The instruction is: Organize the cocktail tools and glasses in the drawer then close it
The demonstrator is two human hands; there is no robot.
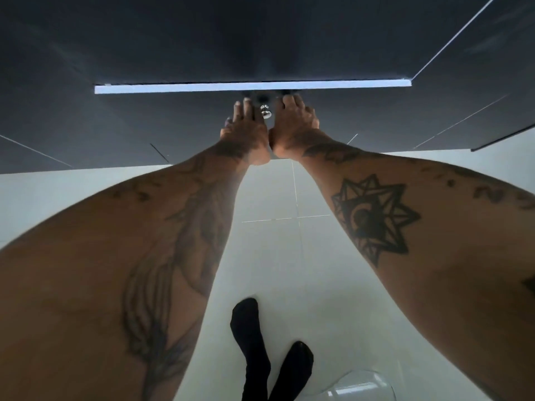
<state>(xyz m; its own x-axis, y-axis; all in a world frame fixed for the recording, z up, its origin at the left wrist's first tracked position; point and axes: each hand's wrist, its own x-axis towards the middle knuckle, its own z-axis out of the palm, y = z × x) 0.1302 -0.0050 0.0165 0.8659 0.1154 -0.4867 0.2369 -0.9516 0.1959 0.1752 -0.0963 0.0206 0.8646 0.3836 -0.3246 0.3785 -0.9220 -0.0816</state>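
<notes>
Against the dark drawer front (173, 117), just under its pale top edge, the left hand (243, 131) and right hand (293, 125) lie flat with fingers stretched out and holding nothing, one on either side of the small metal knob (265, 111). The drawer looks almost shut (its contents are hidden), and with glasses inside it is probably heavy and fragile, so an even push on the stiff panel beside the knob should serve best.
</notes>
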